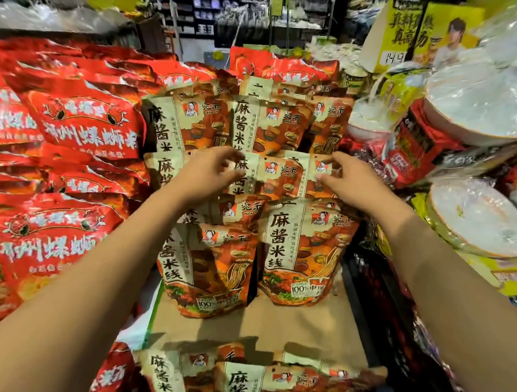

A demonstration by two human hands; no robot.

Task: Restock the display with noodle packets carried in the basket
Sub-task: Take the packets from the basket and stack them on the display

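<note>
Now our fingers (234, 157) on the left hand (207, 176) curl in with the thumb below, closing on the upper left edge of a noodle packet (282, 176). The fingers (331, 164) of the right hand (352, 185) pinch its upper right corner. We hold it by both top corners, we judge, so that it stays upright and square, label outward, while it goes into its row.

That packet stands in the middle tier of the display, just in front of the back rows of standing packets (266, 122) and above the front pair (302, 251). The rows step down toward us, probably so that every label can be read. Bare cardboard shelf (305, 325) lies in front of the front pair, so we reckon there is room for more stock.

More matching packets (243, 379) lie flat at the bottom edge of view. We cannot tell whether they rest in the basket. A dark meshed wall (374, 289) at lower right may belong to it.

Red packets (83, 120) are stacked to the left, and film-wrapped bowls (480, 110) are stacked to the right.
</note>
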